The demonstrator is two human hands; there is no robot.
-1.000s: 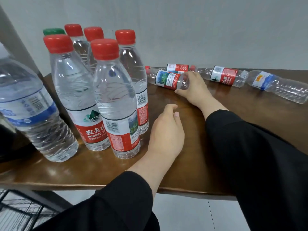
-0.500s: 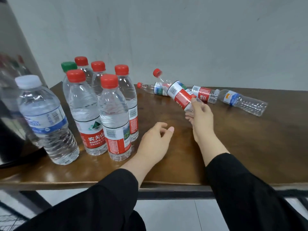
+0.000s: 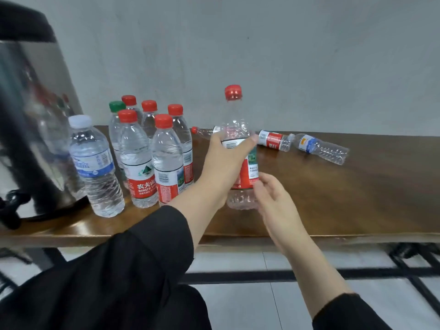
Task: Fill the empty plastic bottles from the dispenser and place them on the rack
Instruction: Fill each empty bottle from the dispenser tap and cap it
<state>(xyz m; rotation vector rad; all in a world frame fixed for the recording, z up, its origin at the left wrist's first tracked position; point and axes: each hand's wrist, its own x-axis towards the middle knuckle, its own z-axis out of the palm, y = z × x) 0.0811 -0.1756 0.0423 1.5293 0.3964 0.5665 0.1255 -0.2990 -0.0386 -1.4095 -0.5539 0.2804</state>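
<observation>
An empty clear bottle with a red cap and red label stands upright in the air above the wooden table. My left hand grips it around the middle, thumb on the right side of the label. My right hand is just below and to the right, fingers relaxed, fingertips at the bottle's lower part; whether they touch it I cannot tell. Three more empty bottles lie on their sides at the back: one behind the held bottle, a red-labelled one and a blue-labelled one. The steel dispenser stands at the far left.
Several filled, capped bottles stand grouped beside the dispenser, with a blue-labelled, white-capped one in front. The dispenser's black tap juts over the table's front edge. Black metal bars run under the table above a tiled floor.
The bottle went from tilted in my right hand to upright in my left hand's grip. My right hand let go and dropped below it. The view pulled back from the table.
</observation>
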